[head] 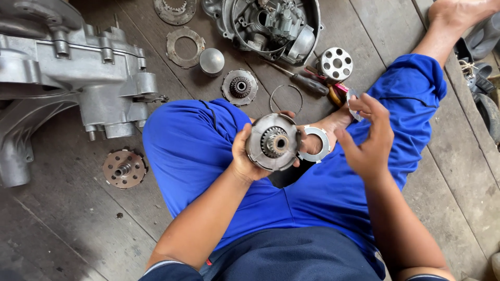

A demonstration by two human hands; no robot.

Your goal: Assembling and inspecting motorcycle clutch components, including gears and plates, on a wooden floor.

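Far out to the left of my grip lies the big grey engine casing (78, 73), and nearer, low and left of my left forearm, a brown perforated plate with a short shaft (124, 168) rests flat on the plank floor (62, 229); my left hand (245, 156) is curled closed around the left rim of the round clutch drum (273, 142), thumb on the near edge, fingers wrapped behind where I cannot see them; the drum stands on edge over my blue-trousered lap, its toothed hub facing up at me, so its axis runs roughly from my lap toward my face; just to the right of it, touching or nearly touching its rim, sits a flat silvery ring (314, 144), and I think it hangs on fingertips hidden behind it, though the view does not settle that; right again, my right hand (367, 138) is spread half open, palm turned toward the ring, and a thin bright disc (352, 104) seems pinched at its upper fingertips, partly hidden by them; the right hand is the nearer one to the ring, which lies just left of it; beyond my grip, a screwdriver (299, 78) and a drilled round hub (336, 64) lie on the boards.
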